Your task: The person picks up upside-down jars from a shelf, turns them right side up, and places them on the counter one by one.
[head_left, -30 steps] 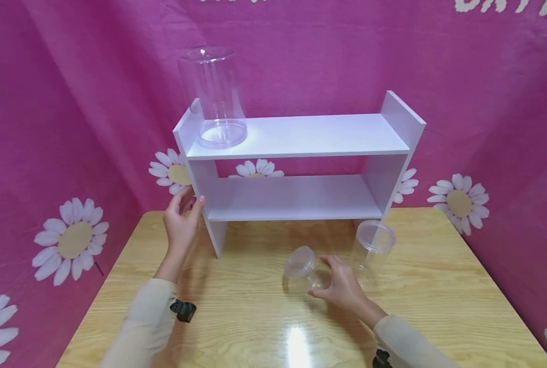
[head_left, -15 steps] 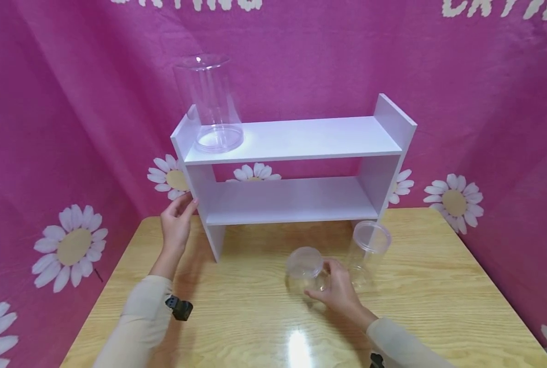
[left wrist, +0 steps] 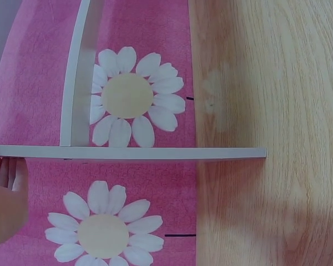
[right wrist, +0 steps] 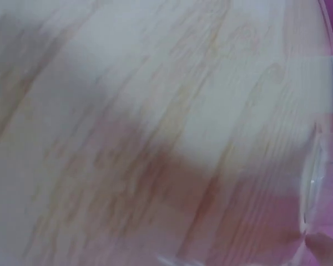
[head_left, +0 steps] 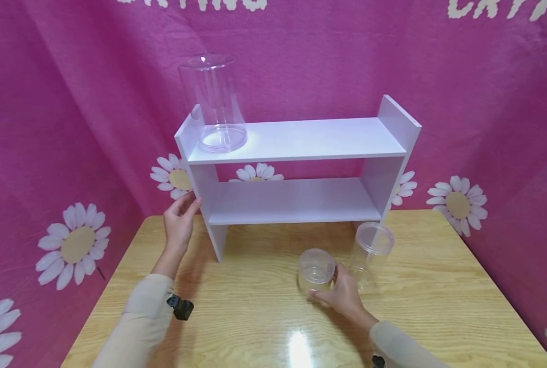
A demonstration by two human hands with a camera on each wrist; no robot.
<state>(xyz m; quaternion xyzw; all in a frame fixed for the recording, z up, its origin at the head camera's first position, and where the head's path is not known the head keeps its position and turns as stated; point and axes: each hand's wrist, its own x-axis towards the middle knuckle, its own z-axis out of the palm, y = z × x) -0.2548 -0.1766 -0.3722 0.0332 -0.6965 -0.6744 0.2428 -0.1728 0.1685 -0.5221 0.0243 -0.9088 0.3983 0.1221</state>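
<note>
Left hand [head_left: 180,222], fingers straight, touching white shelf [head_left: 296,148] side panel. Tall clear cylinder [head_left: 214,105] upright on top board. Right hand [head_left: 342,294] apparently curled round short lidded jar [head_left: 316,271] on bench [head_left: 255,317]; taller jar [head_left: 371,248] just beside.

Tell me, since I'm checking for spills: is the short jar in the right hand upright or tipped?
Upright. The short clear jar stands on the table, lid up, held by the right hand.
</note>
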